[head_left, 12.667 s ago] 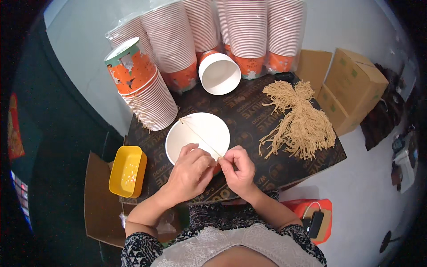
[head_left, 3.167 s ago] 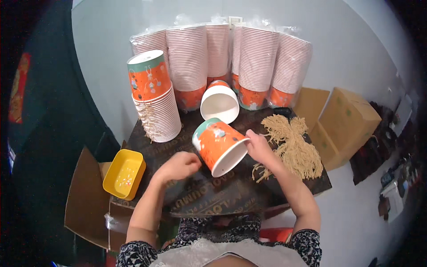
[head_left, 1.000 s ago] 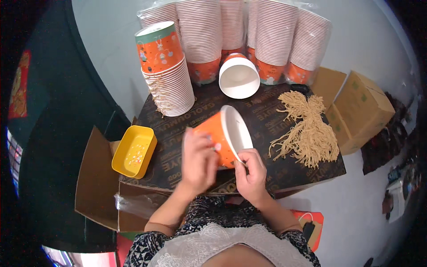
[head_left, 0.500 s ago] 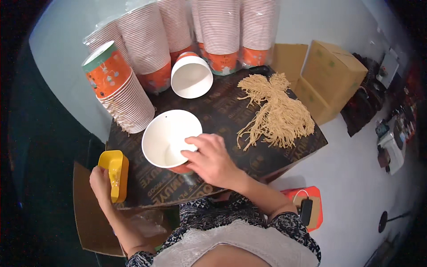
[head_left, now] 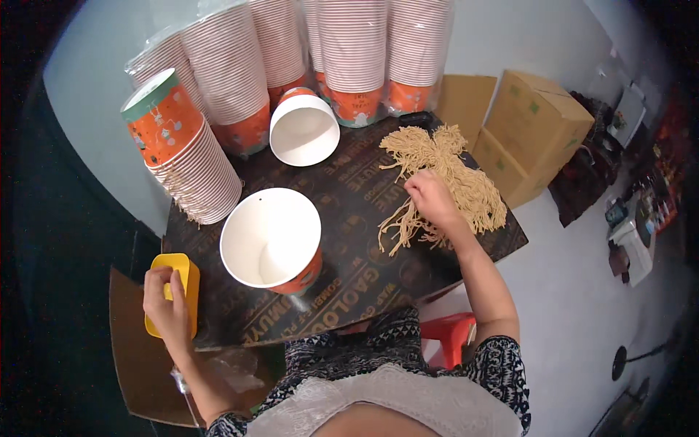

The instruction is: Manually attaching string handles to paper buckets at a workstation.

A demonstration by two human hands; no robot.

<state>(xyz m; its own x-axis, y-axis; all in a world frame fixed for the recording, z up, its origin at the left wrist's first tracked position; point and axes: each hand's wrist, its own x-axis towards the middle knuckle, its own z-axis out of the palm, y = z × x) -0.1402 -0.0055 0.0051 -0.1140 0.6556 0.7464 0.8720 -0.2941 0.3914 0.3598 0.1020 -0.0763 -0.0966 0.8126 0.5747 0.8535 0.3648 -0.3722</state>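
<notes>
My left hand (head_left: pixel 167 302) is at the yellow plastic tray (head_left: pixel 191 280) on the table's left edge. Its fingers are pinched together over the tray; what they hold is too small to make out. Across the table, my right hand (head_left: pixel 435 200) lies on the bundle of beige cords (head_left: pixel 477 193), its fingers curled closed on strands at the bundle's left side. Between the hands stands a large white-lined paper bucket (head_left: pixel 251 233), mouth up and untouched, orange outside, with a small dark spot near its far rim.
A leaning stack of nested buckets (head_left: pixel 200 167) with cord bits stands behind the tray. One bucket (head_left: pixel 306 135) lies tipped toward me. Plastic-wrapped bucket stacks (head_left: pixel 353 51) line the wall. Cardboard boxes (head_left: pixel 542 120) are beyond the right corner, a red stool (head_left: pixel 451 335) below the table.
My right hand has let go of the bucket's rim and moved right and away to the cords. My left hand stays at the yellow tray, now more over it.
</notes>
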